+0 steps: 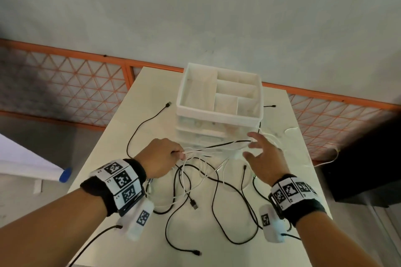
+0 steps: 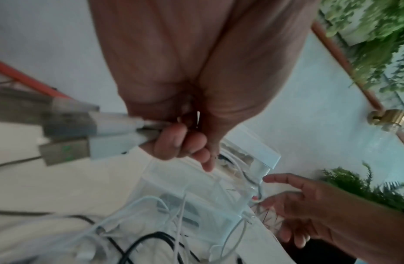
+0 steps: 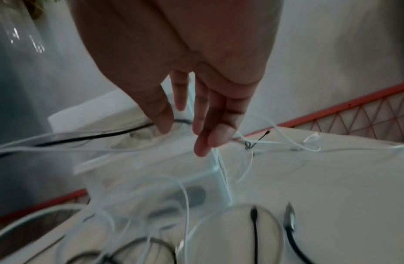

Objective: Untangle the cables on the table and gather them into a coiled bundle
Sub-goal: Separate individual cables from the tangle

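While L hand (image 1: 161,156) grips cables (image 1: 208,149) | R hand (image 1: 263,156) spread, mid-table (image 1: 121,128)

Left hand (image 1: 161,156) fisted, fingers curled tight; right hand (image 1: 263,156) spread, seemingly relaxed.

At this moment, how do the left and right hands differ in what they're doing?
The left hand is curled, gripping several white cable ends; the right hand has spread, straight fingers. The left hand's strands run taut to the right hand, which only touches them. Both are raised above the table.
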